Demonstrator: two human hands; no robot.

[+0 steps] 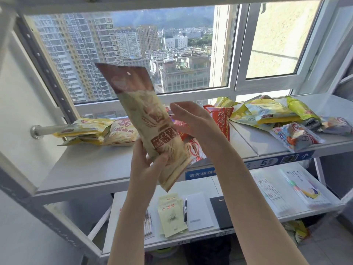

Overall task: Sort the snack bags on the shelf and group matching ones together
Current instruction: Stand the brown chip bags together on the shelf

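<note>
The cream bag [152,119] is up off the shelf [91,165], tilted, its lower end gripped in the left hand [150,169], raised, I'd guess, so the print can be checked; the right hand [191,119] hangs just right of it, fingers slack, holding nothing; left of the bag a matching bag [124,132] lies on a small pile; behind it, red bags [221,119]; further right, a mixed heap [267,113].
</note>
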